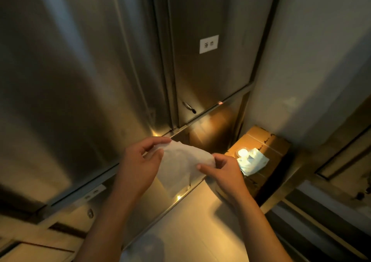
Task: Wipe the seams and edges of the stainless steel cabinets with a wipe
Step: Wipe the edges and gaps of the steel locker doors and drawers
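A white wipe [180, 165] is spread between both my hands in front of the stainless steel cabinets. My left hand [140, 165] pinches its upper left corner between thumb and fingers. My right hand [222, 171] pinches its right edge. The wipe hangs down below my fingers. Behind it stands a tall steel cabinet door [208, 70] with a small handle [187, 106] and a white label [208, 44]. A vertical seam [166, 64] runs between this door and the wide steel panel [70, 81] on the left.
A cardboard box [267, 147] sits at the right on the lower shelf, with a wipe packet [251, 161] lying on top. A steel counter surface [200, 221] lies under my arms. A pale wall [311, 60] rises at the right.
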The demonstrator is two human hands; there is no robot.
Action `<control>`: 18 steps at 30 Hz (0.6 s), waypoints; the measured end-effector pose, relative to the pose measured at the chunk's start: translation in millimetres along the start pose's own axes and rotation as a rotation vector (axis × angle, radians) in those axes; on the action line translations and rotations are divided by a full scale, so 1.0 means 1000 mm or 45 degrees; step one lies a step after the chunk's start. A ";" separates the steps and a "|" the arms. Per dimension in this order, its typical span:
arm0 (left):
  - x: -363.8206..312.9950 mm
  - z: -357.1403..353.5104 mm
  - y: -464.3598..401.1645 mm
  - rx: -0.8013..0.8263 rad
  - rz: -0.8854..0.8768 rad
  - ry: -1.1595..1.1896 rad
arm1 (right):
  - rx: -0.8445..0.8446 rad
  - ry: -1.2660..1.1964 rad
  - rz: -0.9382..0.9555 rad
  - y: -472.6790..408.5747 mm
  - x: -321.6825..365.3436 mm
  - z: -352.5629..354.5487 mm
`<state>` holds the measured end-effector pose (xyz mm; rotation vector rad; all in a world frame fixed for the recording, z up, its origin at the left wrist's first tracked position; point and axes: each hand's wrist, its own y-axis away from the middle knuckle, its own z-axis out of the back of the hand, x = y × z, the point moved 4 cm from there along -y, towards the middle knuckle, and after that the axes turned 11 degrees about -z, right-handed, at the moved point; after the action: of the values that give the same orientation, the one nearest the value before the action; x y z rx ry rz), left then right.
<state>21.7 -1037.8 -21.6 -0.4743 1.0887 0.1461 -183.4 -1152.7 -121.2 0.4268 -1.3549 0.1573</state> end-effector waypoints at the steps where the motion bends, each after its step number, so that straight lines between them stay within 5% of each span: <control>1: 0.008 0.014 0.004 -0.027 0.025 0.005 | -0.007 0.000 0.013 0.005 0.008 -0.011; 18: 0.096 0.186 0.074 -0.113 -0.027 -0.083 | 0.117 -0.021 0.117 0.098 0.085 -0.211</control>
<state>192.7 -901.5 -57.7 -0.5571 1.0156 0.1908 -6.9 -993.4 -50.8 0.4441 -1.3881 0.2932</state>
